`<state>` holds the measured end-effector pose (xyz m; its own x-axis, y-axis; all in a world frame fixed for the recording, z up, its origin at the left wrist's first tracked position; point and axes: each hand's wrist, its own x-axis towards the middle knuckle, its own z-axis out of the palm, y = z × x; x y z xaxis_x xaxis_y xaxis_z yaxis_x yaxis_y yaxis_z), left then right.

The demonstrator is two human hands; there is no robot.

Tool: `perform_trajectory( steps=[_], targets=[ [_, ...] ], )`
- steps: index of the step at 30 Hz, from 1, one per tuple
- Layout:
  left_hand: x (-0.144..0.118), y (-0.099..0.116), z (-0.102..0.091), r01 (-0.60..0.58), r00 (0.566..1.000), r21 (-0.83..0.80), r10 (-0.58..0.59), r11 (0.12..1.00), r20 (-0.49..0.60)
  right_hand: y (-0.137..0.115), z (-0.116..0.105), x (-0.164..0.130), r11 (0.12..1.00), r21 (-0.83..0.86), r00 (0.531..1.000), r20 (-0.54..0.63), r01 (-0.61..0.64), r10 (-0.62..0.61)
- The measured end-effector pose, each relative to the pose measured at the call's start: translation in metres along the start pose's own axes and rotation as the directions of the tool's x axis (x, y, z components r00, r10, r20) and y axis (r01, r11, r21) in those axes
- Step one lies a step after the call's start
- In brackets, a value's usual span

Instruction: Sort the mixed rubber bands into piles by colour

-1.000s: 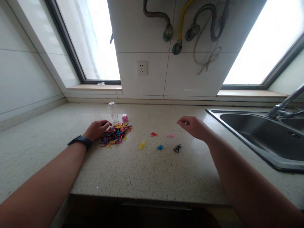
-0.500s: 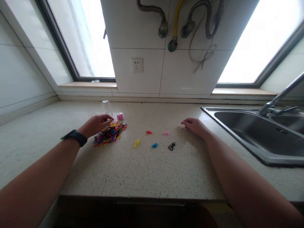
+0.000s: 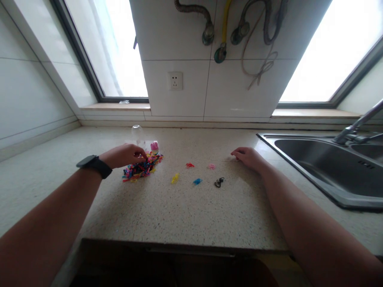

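A loose heap of small multicoloured rubber bands (image 3: 139, 170) lies on the counter at left. My left hand (image 3: 131, 154), with a dark watch on the wrist, reaches down onto the heap's upper right side. Its fingertips are pinched together at the bands, partly hiding them. My right hand (image 3: 245, 156) rests on the counter near the sink, fingers loosely stretched, holding nothing. Between the hands lie small sorted clusters: red bands (image 3: 190, 165), pink bands (image 3: 211, 166), yellow bands (image 3: 175, 178), blue bands (image 3: 197, 181) and black bands (image 3: 219, 182).
Behind the heap stand a clear plastic container (image 3: 137, 134) and a small pink object (image 3: 154, 146). A steel sink (image 3: 299, 171) with a faucet (image 3: 353, 129) borders the right side. The tiled wall has a socket (image 3: 175, 81) and hanging hoses (image 3: 224, 24).
My left hand has lowered from just above the heap, its fingertips now down among the bands. My right hand stays resting in place. The view has shifted slightly.
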<state>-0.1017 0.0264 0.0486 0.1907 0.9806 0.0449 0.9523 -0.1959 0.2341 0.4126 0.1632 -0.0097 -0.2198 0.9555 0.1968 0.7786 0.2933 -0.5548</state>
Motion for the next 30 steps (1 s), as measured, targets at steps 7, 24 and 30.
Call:
perform_trajectory(
  steps=[7,24,30],
  targets=[
    [0.000,0.005,0.000,-0.002,1.000,0.011,0.002,1.000,0.026,0.002,0.000,0.001,1.000,-0.022,1.000,0.007,-0.006,0.006],
    [-0.005,0.009,-0.012,-0.041,0.999,0.075,0.041,0.996,0.011,0.001,0.000,0.001,1.000,-0.016,1.000,0.016,0.009,-0.009],
    [-0.004,0.012,-0.009,-0.036,0.999,0.033,0.037,0.999,-0.026,0.003,0.000,0.003,1.000,-0.026,1.000,0.025,-0.004,0.004]
  ],
)
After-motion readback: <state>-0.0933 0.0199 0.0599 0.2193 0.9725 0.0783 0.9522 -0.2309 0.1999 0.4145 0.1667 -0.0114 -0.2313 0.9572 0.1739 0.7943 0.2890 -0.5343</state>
